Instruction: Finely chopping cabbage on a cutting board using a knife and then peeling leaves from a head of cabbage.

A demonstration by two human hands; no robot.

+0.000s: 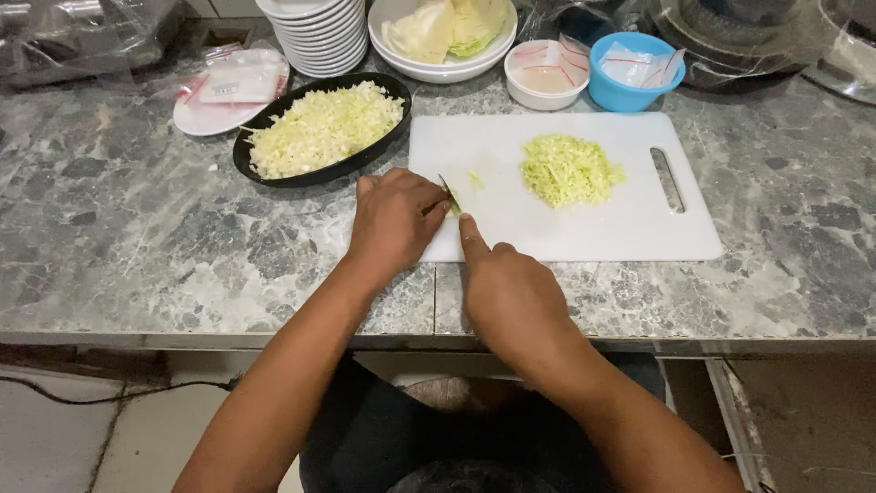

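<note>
Cutting board (584, 228) on the counter (137, 246), with a shredded cabbage pile (570, 169) at its centre. Left of the board: oval dish (265, 169) holding chopped cabbage (324, 128). Behind: plate stack (319, 32), bowl of cabbage leaves (443, 36), two small bowls (547, 78) (rightmost (630, 78)). Both hands, left (397, 219) and right (511, 292), sit at the board's near-left edge.
</note>
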